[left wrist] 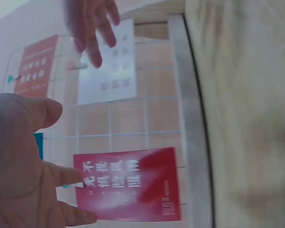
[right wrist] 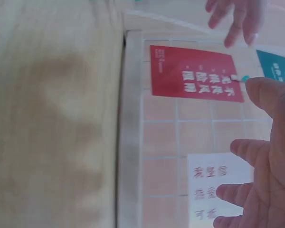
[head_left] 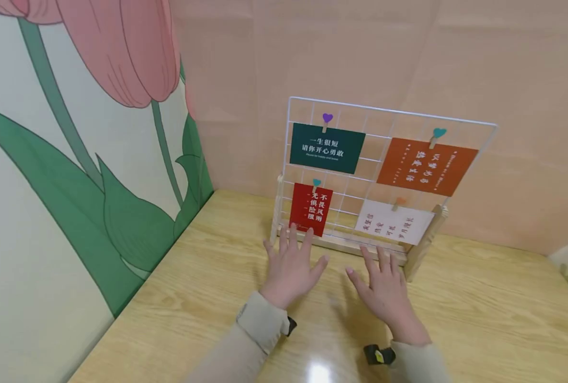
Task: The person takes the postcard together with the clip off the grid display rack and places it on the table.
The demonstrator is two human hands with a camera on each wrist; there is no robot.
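Observation:
A white wire grid stands upright in a wooden base with posts at its sides. Clipped on it are a green card upper left, an orange card upper right, a red card lower left and a white card lower right. My left hand is spread before the red card, its fingertips overlapping the card's lower edge; contact cannot be made out. Fingers apart, my right hand hovers before the white card, which also shows behind its fingers in the right wrist view. Both hands hold nothing.
Small clips with a purple heart, a teal heart and other shapes pin the cards. The wood-grain table meets a tulip-painted wall at left and a pinkish backdrop behind. Black bands circle both wrists.

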